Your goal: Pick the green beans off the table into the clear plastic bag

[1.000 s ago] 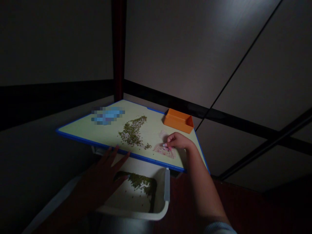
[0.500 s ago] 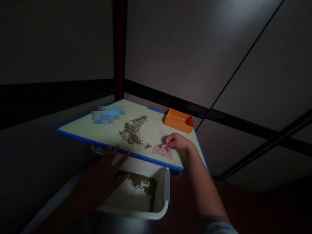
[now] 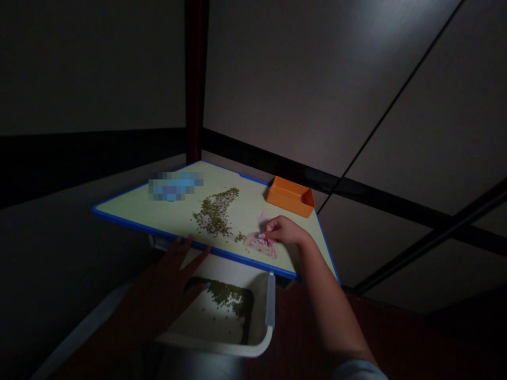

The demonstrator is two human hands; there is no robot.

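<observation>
The right hand was found over a pink-printed translucent sheet lying on a pale green board with a blue edge. Its fingertips were drawn together in a pinch and were resting on the sheet; whether anything was held between them could not be determined. A scatter of green seeds was observed at the hand's 10 o'clock, with a few lying just beside the sheet. An orange tray was located at 12 o'clock.

The left hand was held open, its fingers spread at the board's near edge, with nothing grasped. A white tray containing more green seeds was noted at its 3 o'clock, below the board.
</observation>
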